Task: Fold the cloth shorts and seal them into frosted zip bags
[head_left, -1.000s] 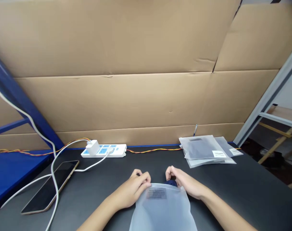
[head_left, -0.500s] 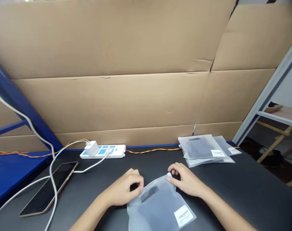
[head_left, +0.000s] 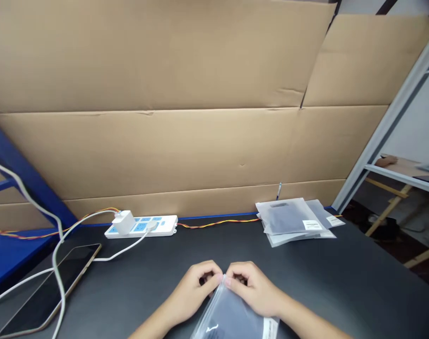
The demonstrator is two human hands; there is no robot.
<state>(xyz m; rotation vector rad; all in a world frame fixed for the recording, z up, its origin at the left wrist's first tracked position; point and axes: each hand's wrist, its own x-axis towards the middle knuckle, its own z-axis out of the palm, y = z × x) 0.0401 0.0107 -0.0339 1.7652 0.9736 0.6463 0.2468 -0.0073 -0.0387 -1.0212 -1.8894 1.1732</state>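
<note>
Near the front edge of the tabletop [head_left: 147, 278], a translucent bag [head_left: 237, 314], seemingly filled, is pinched at its top by left hand [head_left: 196, 289] and right hand [head_left: 255, 290]; whether it's sealed, I cannot tell. Toward the far right corner lie similar labelled bags [head_left: 287, 215].

My left hand [head_left: 191, 293] and right hand [head_left: 258, 291] are bare, and my 2 slim forearms [head_left: 302, 316] show uncovered as well.

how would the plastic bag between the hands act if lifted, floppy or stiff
The plastic bag would probably flop, since its film looks thin and creased. Its glossy highlight suggests it may be somewhat slippery. Its flat shape makes rolling unlikely.
</note>
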